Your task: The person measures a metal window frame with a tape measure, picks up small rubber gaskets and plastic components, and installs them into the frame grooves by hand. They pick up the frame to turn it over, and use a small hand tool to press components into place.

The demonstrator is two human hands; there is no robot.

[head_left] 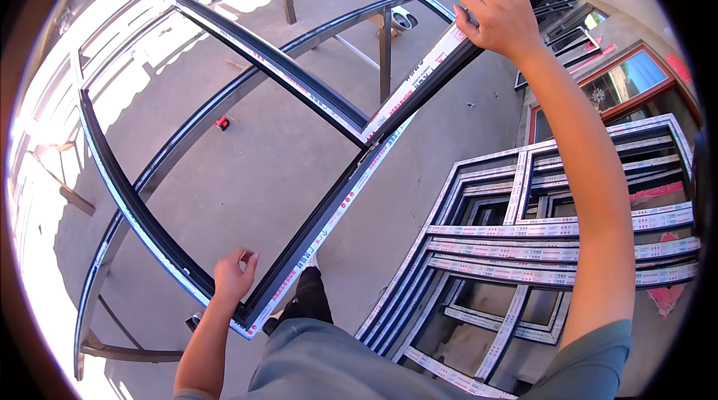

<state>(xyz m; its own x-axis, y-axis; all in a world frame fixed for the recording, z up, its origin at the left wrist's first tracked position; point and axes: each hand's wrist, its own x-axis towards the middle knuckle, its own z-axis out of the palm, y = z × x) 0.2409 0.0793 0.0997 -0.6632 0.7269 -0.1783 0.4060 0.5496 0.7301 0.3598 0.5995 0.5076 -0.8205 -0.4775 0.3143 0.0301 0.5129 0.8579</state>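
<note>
A large dark window frame (295,273) with white printed protective film lies across a metal stand (194,127). My right hand (499,17) is closed around a film-covered frame bar (422,78) on the frame's right side, toward the far end. Its fingers lie over the bar and the thumb is on the near side. My left hand (235,274) is just above the frame's near corner. The fingers there are loosely curled, the thumb apart, and nothing shows in them. Whether it touches the frame is hard to tell.
On the right, several film-covered window frames (523,231) are stacked low down. Behind them a brown-framed glass panel (636,82) leans by the wall. A small red object (222,123) lies on the concrete floor (217,190) below the frame. My shoe and dark trouser leg show near the frame.
</note>
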